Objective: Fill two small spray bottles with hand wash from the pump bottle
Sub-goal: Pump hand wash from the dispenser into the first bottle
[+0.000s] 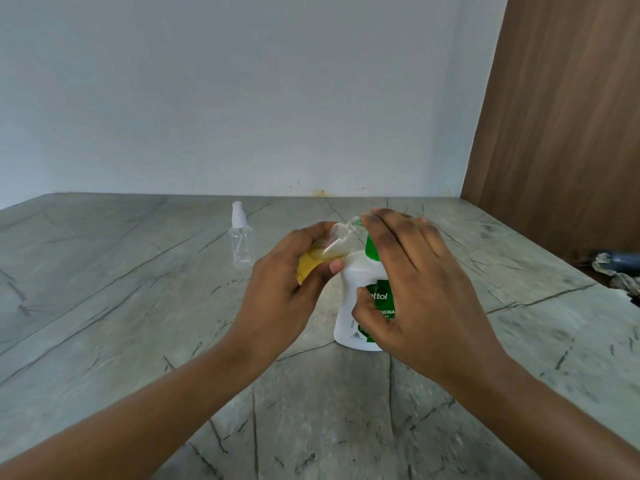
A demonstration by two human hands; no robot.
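A white pump bottle (pixel 353 306) with a green collar and green label stands on the grey stone counter (pixel 138 323). My right hand (pixel 415 282) lies over its pump head, fingers straight, thumb against the label. My left hand (pixel 287 282) grips a small clear spray bottle (pixel 337 242), uncapped and tilted, its open neck up against the pump nozzle. Yellow liquid fills its lower part. A second small spray bottle (pixel 240 240), clear with a white spray cap on, stands upright at the back left, apart from both hands.
A pale wall runs behind the counter, and a brown wooden panel (pixel 561 116) closes the right side. A dark object with crumpled material (pixel 616 268) lies beyond the counter's right edge.
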